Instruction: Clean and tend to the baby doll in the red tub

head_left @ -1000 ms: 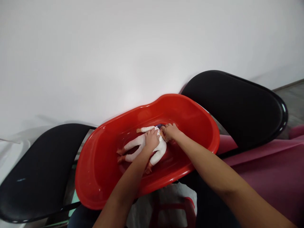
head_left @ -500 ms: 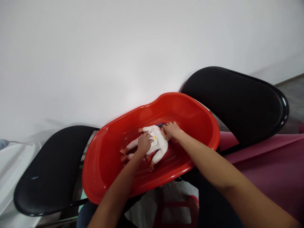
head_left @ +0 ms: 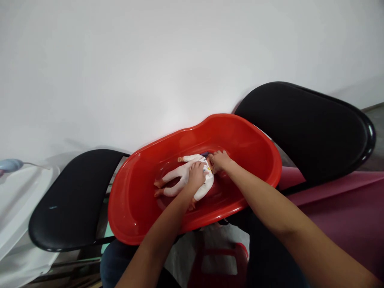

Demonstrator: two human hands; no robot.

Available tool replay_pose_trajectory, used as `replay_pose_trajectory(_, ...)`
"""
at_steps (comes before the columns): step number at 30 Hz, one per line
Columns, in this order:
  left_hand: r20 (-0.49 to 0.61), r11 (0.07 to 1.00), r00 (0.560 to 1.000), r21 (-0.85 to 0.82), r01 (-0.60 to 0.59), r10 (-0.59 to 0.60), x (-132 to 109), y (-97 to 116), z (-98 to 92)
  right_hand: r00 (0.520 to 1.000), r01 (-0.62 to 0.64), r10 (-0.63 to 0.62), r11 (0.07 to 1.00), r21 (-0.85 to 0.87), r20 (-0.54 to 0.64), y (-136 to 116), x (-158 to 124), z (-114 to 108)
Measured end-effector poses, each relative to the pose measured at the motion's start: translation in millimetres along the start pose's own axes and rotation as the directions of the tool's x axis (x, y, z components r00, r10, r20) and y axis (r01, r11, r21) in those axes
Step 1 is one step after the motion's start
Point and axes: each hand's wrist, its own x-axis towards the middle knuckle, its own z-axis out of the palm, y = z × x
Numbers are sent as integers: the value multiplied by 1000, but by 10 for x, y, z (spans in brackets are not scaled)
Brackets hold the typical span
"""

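A baby doll (head_left: 175,174) in a white outfit lies on its back in a red baby bathtub (head_left: 135,204). Its legs point left and its head lies to the right. My left hand (head_left: 197,174) rests on the doll's chest with the fingers stretched out flat. At the doll's head, my right hand (head_left: 220,160) has its fingers curled over the face and side. That hand hides most of the head. A bit of dark purple material (head_left: 204,154) shows beside the head, its kind unclear.
The tub stands between two black chairs, one on the left (head_left: 69,200) and one on the right (head_left: 309,124), against a white wall (head_left: 180,60). A red stool (head_left: 219,252) is below. White plastic ware (head_left: 27,200) stands far left, pink material (head_left: 339,204) at right.
My left hand has slid right and up across the doll's chest. The doll's legs now show more fully, spread a little. My right hand stays at the head; the view has shifted slightly.
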Motion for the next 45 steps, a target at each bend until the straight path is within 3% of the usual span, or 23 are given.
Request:
replay_pose_trajectory(2,42,1000,999,-20,12,-11,-35,113,47,1000,-1,1,1000,-1,-3,-1,-2,3)
replay_pose_trajectory(4,65,999,998,-34,-13,15,-77,98,60,1000,7,-7,1000,-6,-5,-1,-2,3)
replay_pose_trajectory(9,83,995,992,21,-93,91,-187,-269,27,1000,7,-7,1000,-21,1,6,10,4)
replay_pose_trajectory(15,154,994,988,113,-7,-11,-385,-724,-116,1000,2,-2,1000,-4,4,13,38,25)
replay_pose_trajectory(19,228,983,972,181,23,-65,-446,-831,-274,1000,1,-1,1000,16,7,12,35,20)
replay_pose_trajectory(22,172,986,981,158,58,-85,-397,-710,-295,1000,4,-4,1000,19,-9,12,30,15)
replay_pose_trajectory(26,36,997,999,81,17,-20,-272,-306,-139,1000,1,0,1000,-7,6,19,34,17)
replay_pose_trajectory(29,99,993,993,91,-72,63,-237,-23,17,1000,2,-2,1000,2,-3,23,37,29)
replay_pose_trajectory(32,183,969,970,157,-192,162,-275,50,104,1000,7,-7,1000,11,-4,22,43,46)
replay_pose_trajectory(36,279,932,935,221,-286,221,-374,-156,75,1000,7,-7,1000,-6,0,22,61,54)
replay_pose_trajectory(42,381,918,897,224,-326,225,-601,-611,-85,1000,3,-3,1000,-4,18,21,57,17)
replay_pose_trajectory(45,403,928,892,207,-308,206,-671,-735,-130,1000,3,-3,1000,0,20,9,48,-4)
